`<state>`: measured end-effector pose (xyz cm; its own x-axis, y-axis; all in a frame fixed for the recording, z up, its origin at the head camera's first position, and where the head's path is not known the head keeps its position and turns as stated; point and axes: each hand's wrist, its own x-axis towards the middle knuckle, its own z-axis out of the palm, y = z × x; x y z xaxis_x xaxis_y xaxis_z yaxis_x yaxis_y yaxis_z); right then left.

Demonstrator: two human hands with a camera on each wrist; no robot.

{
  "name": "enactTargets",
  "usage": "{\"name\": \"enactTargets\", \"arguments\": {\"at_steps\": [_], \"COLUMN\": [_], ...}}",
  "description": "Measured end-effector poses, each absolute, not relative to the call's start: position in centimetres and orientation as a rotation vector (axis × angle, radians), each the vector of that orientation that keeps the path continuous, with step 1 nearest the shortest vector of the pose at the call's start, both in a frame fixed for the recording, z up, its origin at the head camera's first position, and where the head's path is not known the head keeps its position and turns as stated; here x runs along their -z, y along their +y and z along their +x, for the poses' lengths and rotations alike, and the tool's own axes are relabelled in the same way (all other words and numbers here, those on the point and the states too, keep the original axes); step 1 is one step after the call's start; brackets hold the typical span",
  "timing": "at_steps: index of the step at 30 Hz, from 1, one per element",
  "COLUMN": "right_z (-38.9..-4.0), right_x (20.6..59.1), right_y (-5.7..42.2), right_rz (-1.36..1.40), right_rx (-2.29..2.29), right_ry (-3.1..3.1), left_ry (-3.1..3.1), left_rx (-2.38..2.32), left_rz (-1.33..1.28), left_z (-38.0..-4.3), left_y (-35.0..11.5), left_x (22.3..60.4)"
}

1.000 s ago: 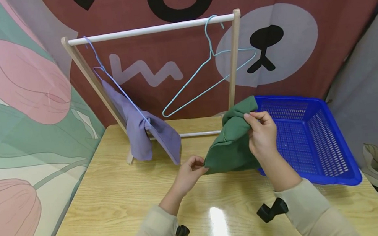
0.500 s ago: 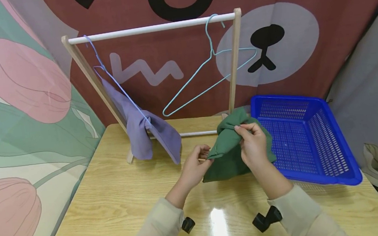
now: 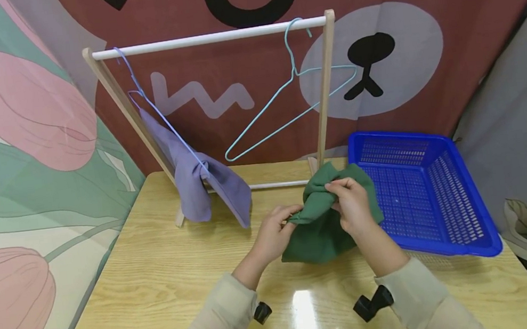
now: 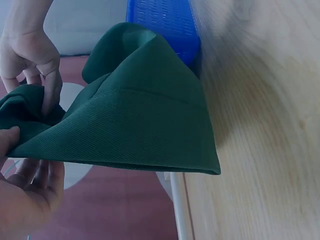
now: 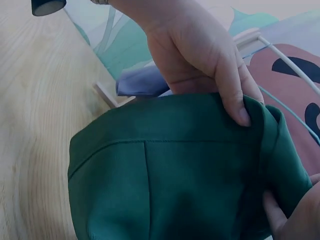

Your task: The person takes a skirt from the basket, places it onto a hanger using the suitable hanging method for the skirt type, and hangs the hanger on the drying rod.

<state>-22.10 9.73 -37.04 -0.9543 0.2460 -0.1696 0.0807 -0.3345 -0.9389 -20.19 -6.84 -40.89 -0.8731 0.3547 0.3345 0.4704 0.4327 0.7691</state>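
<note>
A green cloth garment (image 3: 321,233) with a stitched seam along its edge hangs in folds above the table, held between both hands. My left hand (image 3: 273,234) pinches its left edge, thumb on top, as the left wrist view also shows. My right hand (image 3: 352,206) pinches a bunched fold near the upper middle. In the right wrist view the garment (image 5: 150,185) spreads wide, with a second seam running down from the edge. Its far side is hidden.
A small rack (image 3: 212,39) stands behind, carrying a light blue hanger (image 3: 260,114) with nothing on it and a purple hanger (image 3: 162,116) with a purple garment (image 3: 190,185). The blue basket (image 3: 471,191) sits right on the wooden table (image 3: 160,282), beside the green garment.
The green garment has moved left and lower, away from over the basket's edge. My hands have come closer together, and the left has shifted its hold to a fold higher up.
</note>
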Motion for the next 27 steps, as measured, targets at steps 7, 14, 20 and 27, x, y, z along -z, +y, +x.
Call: {"name": "enactTargets", "arguments": {"at_steps": [7, 14, 20, 27], "right_z": [-22.7, -23.3, -24.0, -24.1], "right_x": [37.8, 38.9, 39.9, 40.7], "right_y": [10.1, 10.8, 11.2, 11.1], "right_rz": [-0.490, -0.508, -0.622, -0.600], "right_rx": [-2.521, -2.703, -2.846, -2.825], "right_ry": [-1.957, -2.035, -1.947, -2.008], "left_ry": [-2.591, -2.663, -2.691, -2.669], "left_rx": [1.373, 1.358, 1.406, 1.596], "left_rz": [-0.766, -0.779, -0.768, -0.688], "left_z": [-20.1, -19.8, -19.8, -19.8], "left_y": [-6.9, -7.0, -7.2, -7.4], "left_x": [41.9, 42.6, 42.8, 43.6]}}
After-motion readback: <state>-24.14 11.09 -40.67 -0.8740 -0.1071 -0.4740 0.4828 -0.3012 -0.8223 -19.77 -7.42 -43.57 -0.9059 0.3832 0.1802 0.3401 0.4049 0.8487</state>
